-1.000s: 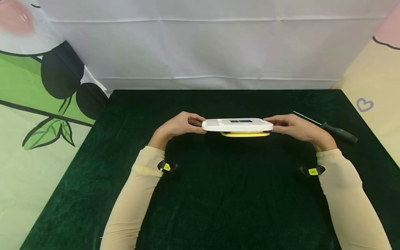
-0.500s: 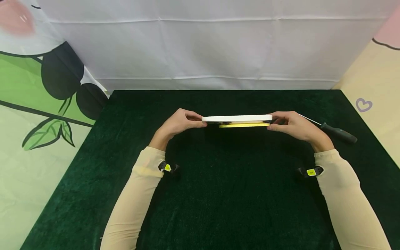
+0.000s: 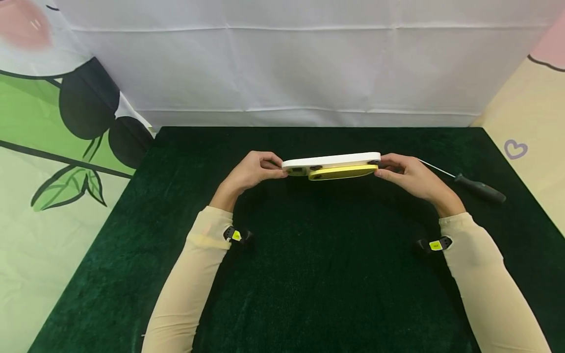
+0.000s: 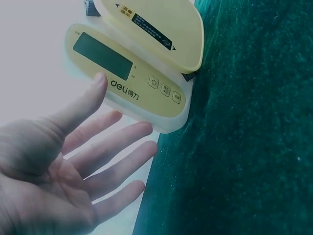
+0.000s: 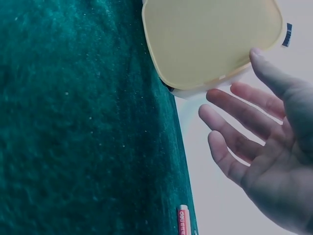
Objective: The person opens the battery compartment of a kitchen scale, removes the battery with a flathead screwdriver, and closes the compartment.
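Note:
A white kitchen scale with a yellow weighing plate is held up above the dark green cloth, its plate side turned down toward me. My left hand pinches the end with the display; in the left wrist view its thumb rests by the screen on the yellow panel, the other fingers behind. At the opposite end my right hand grips the scale. The right wrist view shows that thumb at the plate's rim and the fingers spread beneath. Parts of the fingers behind the scale are hidden in the head view.
On the green-covered table, a screwdriver with a dark handle lies beside the right hand. White fabric hangs behind the table, with printed cloth at both sides. A white-and-red labelled stick shows low in the right wrist view.
The scale has tipped over so its plate and display side show instead of its labelled underside. It has risen slightly in the view, its right end higher. Both hands keep hold.

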`<state>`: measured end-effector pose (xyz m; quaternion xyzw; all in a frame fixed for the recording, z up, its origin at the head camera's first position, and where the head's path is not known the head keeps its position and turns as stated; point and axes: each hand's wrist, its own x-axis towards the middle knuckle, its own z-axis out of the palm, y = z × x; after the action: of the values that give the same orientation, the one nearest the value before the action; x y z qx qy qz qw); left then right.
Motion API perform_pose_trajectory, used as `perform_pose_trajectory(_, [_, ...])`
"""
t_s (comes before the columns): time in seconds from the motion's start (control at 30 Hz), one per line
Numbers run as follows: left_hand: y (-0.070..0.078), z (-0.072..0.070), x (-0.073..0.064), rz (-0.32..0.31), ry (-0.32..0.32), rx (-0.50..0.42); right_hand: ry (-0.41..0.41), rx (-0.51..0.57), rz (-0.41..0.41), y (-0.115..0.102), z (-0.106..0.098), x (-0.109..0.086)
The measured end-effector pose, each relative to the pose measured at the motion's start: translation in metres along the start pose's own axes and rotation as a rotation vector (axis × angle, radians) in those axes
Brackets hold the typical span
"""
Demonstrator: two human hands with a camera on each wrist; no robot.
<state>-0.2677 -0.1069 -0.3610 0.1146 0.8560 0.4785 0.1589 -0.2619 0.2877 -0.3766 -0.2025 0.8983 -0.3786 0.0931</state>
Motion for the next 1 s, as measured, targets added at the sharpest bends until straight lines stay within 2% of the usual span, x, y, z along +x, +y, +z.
perform_pose_trajectory(0.3, [0.001,0.001,0.001,0.010,0.027,0.000,0.036,0.009,-0.001,0.001,0.002,0.001])
perform_pose_trajectory(0.63, [0.002,0.007,0.005,-0.002,0.110,0.042,0.091,0.005,-0.046,0.009,0.007,0.004])
perform_pose_trajectory(1.0, [0.006,0.012,0.006,-0.013,0.176,0.053,0.086,0.070,-0.041,0.008,0.007,0.005])
